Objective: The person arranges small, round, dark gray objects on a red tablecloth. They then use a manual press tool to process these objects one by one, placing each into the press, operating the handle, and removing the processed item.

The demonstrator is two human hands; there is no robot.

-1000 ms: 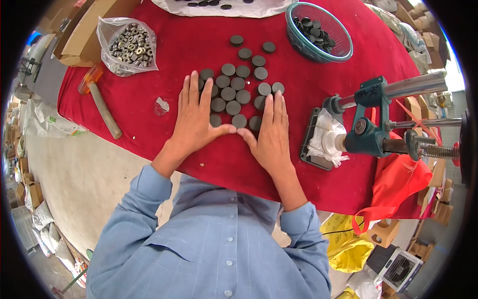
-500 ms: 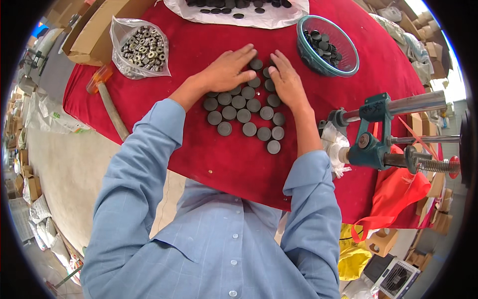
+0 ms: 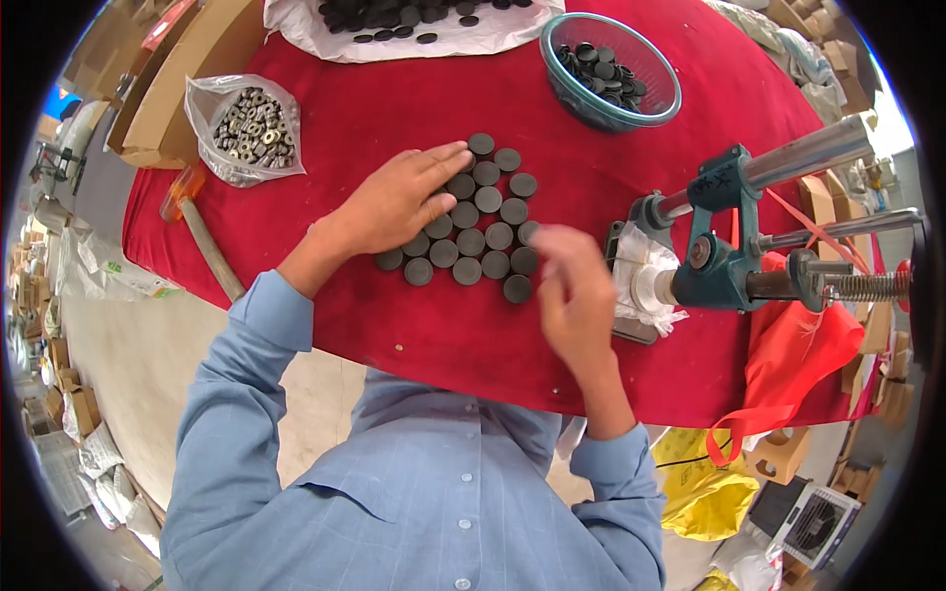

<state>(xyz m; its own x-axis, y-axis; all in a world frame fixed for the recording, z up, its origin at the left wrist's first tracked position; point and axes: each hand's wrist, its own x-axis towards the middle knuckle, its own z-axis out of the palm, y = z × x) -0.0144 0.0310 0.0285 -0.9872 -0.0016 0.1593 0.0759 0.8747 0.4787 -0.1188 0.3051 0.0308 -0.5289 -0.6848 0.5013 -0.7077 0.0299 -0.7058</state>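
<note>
Dark grey round discs (image 3: 471, 241) lie flat in a loose cluster on the red cloth (image 3: 434, 335). My left hand (image 3: 399, 205) rests along the cluster's left side, fingers stretched out and touching the discs at its edge. At the right side is my right hand (image 3: 579, 300), somewhat blurred, its fingertips close to the outermost discs and its thumb apart from the fingers. Nothing shows in its grasp. Whether it touches a disc I cannot tell.
A glass bowl (image 3: 662, 116) of dark discs and a white sheet (image 3: 296, 30) with more discs stand at the back. To the left are a bag (image 3: 212, 128) of metal rings, a mallet (image 3: 209, 241) and a cardboard box (image 3: 168, 128). A green press (image 3: 714, 222) stands right.
My right hand has moved back toward me along the cluster's right side. The discs now lie closer together, and my left hand stays at their left edge. The whole view has shifted a little.
</note>
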